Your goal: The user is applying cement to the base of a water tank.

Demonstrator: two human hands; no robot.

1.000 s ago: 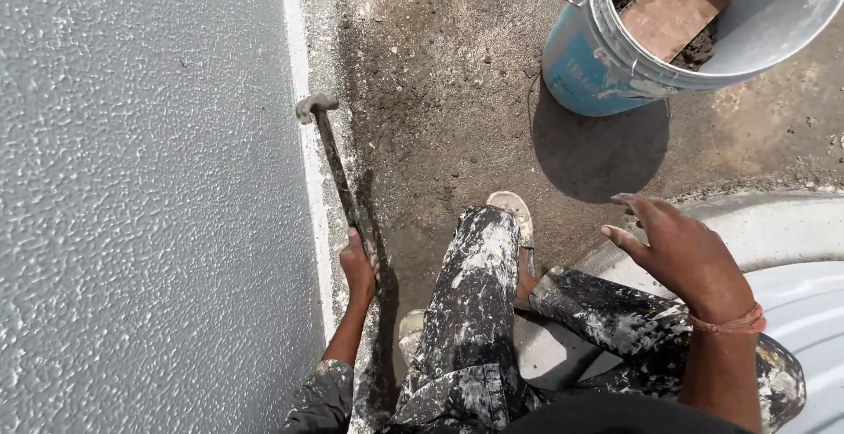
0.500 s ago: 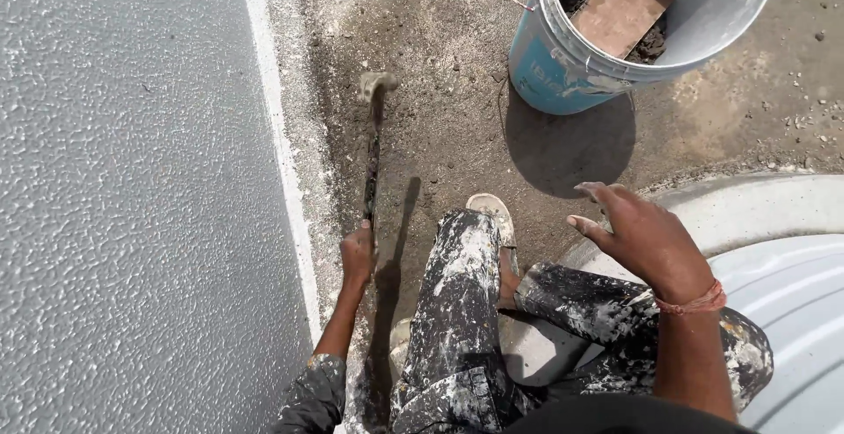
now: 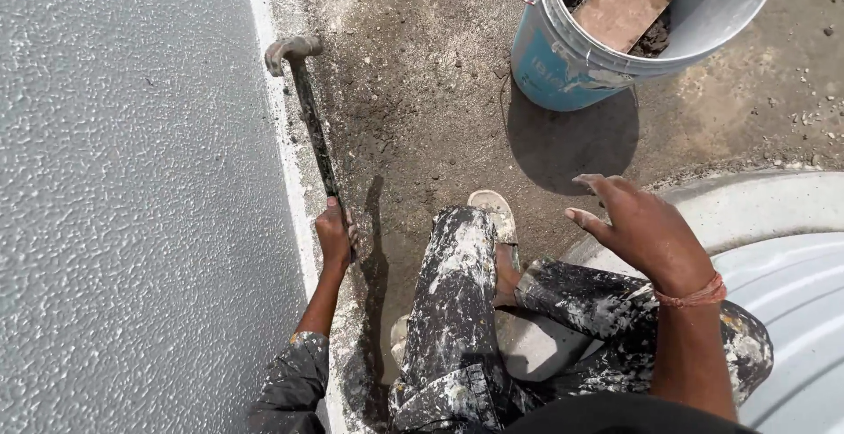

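My left hand [image 3: 335, 232] grips the lower end of a dark hammer [image 3: 307, 109]. The hammer's head rests against the white lower edge of the grey textured wall [image 3: 123, 205], where it meets the dirty concrete ground [image 3: 422, 109]. My right hand [image 3: 640, 227] hovers in the air with fingers spread and holds nothing; a reddish band circles its wrist. My paint-spattered trousers [image 3: 457, 311] and a sandalled foot [image 3: 495, 214] lie between the hands.
A blue-and-white bucket [image 3: 563, 65] stands at the upper right, with a brick-like slab and dark rubble inside. A pale curved ribbed surface [image 3: 791, 284] fills the lower right. Loose grit and small stones lie scattered on the ground.
The hammer has swung: its head sat at the wall edge, moved away to the right half a second ago, and is back at the wall's base now. My right hand stays raised.
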